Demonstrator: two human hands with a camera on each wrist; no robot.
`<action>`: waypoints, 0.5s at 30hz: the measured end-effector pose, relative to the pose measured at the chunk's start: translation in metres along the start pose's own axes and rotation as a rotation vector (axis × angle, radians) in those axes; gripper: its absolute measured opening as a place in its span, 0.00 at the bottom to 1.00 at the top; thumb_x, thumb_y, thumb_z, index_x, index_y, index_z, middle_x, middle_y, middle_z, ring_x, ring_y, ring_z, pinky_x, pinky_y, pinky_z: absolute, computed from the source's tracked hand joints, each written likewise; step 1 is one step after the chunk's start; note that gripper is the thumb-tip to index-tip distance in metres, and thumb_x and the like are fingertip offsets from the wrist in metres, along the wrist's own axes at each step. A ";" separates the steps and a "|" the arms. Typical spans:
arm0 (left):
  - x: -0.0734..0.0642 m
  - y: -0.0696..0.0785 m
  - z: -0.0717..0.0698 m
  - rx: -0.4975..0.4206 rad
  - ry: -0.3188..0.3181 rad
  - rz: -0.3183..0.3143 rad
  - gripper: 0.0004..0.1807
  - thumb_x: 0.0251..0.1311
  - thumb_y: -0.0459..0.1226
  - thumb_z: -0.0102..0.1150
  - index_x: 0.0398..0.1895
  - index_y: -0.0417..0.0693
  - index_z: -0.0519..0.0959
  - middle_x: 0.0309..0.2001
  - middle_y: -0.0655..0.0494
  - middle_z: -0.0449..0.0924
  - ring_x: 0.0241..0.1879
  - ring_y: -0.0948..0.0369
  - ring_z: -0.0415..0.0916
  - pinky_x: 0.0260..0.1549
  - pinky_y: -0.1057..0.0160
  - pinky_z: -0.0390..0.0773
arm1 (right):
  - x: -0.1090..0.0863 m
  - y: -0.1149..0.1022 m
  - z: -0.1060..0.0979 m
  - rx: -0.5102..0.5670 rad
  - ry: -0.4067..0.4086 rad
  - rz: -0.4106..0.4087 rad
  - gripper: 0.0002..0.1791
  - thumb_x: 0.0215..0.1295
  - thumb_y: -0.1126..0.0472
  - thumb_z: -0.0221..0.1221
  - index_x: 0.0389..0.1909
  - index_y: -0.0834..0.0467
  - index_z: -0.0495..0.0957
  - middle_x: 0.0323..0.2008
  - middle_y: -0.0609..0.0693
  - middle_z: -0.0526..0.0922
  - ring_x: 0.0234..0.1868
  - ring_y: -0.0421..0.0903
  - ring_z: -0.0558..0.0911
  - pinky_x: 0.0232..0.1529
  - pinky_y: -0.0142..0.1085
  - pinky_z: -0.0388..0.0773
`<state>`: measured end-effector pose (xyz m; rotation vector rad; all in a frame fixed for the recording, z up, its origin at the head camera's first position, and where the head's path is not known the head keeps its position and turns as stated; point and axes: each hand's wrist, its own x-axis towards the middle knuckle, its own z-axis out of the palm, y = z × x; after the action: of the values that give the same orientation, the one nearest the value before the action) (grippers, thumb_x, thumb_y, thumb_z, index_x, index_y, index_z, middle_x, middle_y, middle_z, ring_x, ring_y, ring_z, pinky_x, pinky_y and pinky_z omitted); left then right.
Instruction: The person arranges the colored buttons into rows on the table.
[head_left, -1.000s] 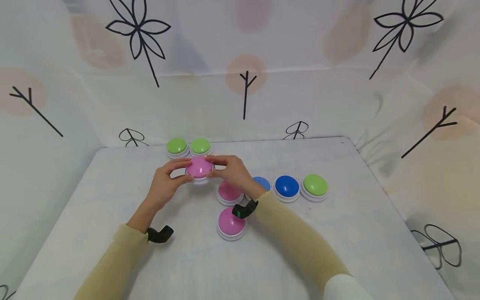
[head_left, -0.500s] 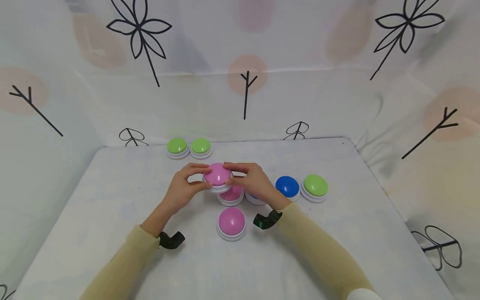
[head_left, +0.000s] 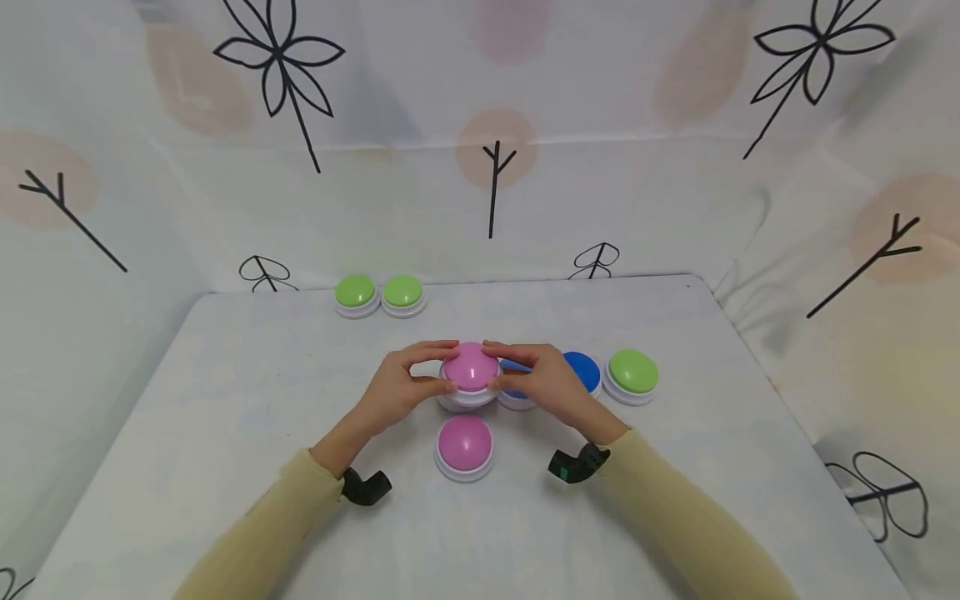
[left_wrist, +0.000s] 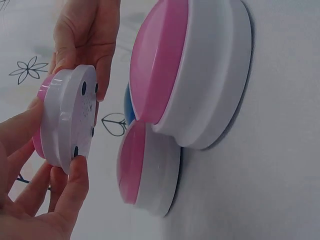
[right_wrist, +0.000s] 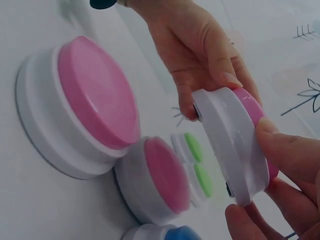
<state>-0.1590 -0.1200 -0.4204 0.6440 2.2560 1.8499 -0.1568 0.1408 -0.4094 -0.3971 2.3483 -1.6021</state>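
Between both hands a pink push button (head_left: 470,367) with a white base is held up off the table. My left hand (head_left: 401,383) pinches its left side, and my right hand (head_left: 543,379) pinches the right side. In the left wrist view the underside of the held button (left_wrist: 65,117) shows small dark feet, and a gap separates it from the buttons on the table. Below it sits another pink button (right_wrist: 165,175), hidden from the head view by the held one. Nearer the front stands one more pink button (head_left: 464,443).
To the right are a light blue button (head_left: 516,387) partly behind my right hand, a dark blue button (head_left: 583,371) and a green button (head_left: 633,372). Two green buttons (head_left: 356,292) stand at the back edge of the white table (head_left: 247,400). Patterned cloth (head_left: 390,200) hangs behind.
Both hands have carried the pink button rightward and toward the front, from near the two green buttons to above the pink button in the middle. The buttons on the table have not moved.
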 end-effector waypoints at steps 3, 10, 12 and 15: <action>0.002 0.000 0.008 0.015 -0.030 -0.018 0.26 0.56 0.27 0.70 0.60 0.41 0.80 0.66 0.50 0.73 0.65 0.53 0.69 0.52 0.55 0.80 | -0.008 0.005 -0.005 0.000 0.004 -0.003 0.27 0.59 0.53 0.71 0.61 0.43 0.80 0.64 0.41 0.76 0.65 0.49 0.74 0.58 0.41 0.77; 0.003 -0.002 0.022 0.095 -0.064 -0.003 0.26 0.54 0.29 0.72 0.58 0.42 0.81 0.64 0.49 0.74 0.65 0.50 0.68 0.56 0.44 0.76 | -0.022 0.018 -0.011 0.018 -0.003 -0.017 0.26 0.58 0.55 0.72 0.59 0.45 0.81 0.64 0.45 0.76 0.66 0.49 0.73 0.57 0.39 0.77; 0.003 -0.004 0.026 0.113 -0.068 0.016 0.26 0.53 0.31 0.74 0.58 0.44 0.81 0.63 0.51 0.75 0.63 0.51 0.70 0.58 0.44 0.74 | -0.025 0.021 -0.013 0.010 -0.004 -0.023 0.26 0.58 0.54 0.72 0.59 0.44 0.82 0.64 0.45 0.77 0.66 0.50 0.73 0.55 0.38 0.78; 0.004 -0.006 0.031 0.123 -0.081 0.044 0.25 0.52 0.34 0.75 0.56 0.48 0.83 0.60 0.55 0.77 0.60 0.54 0.73 0.59 0.45 0.72 | -0.030 0.025 -0.016 -0.005 -0.009 -0.037 0.26 0.58 0.53 0.72 0.59 0.45 0.82 0.63 0.46 0.77 0.65 0.50 0.74 0.55 0.38 0.78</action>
<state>-0.1521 -0.0919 -0.4328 0.7787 2.3345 1.6819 -0.1371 0.1746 -0.4255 -0.4510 2.3520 -1.6073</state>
